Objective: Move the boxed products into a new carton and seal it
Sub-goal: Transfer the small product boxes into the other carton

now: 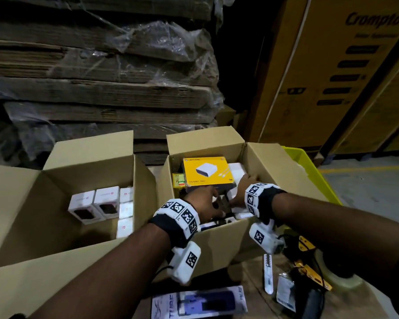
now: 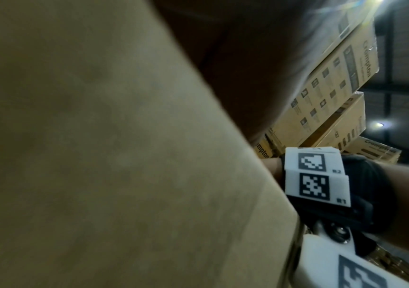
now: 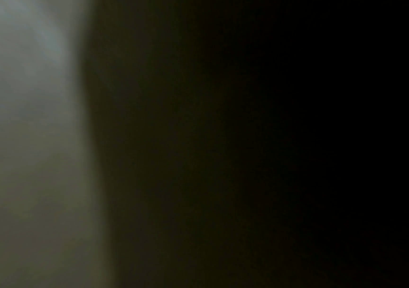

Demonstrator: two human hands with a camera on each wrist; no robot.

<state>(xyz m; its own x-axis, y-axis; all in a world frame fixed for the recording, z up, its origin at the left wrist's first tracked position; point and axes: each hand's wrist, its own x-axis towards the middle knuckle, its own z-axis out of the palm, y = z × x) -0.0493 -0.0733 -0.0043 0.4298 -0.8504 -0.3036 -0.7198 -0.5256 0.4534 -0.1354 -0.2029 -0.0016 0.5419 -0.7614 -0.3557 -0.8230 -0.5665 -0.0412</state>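
I see a dim, wide-angle-bowed head view, a blurred left wrist view with ceiling-lamp (image 2: 380,124) glare, and a nearly black right wrist view

Plain brown cardboard on both open cartons (image 1: 85,148) (image 1: 219,242). White with dark red-brown panels on 2 small boxes (image 1: 95,207) in the left-hand carton. Bright yellow with a white device picture on the box (image 1: 206,171) in the right-hand one. Black-and-white square codes on white wristband tiles (image 1: 179,214) (image 2: 315,176). Lime-yellow on the plastic crate (image 1: 309,166). Yellow-brown with black print on the Crompton cartons (image 1: 346,72). Blue on white on the flat package (image 1: 199,303).
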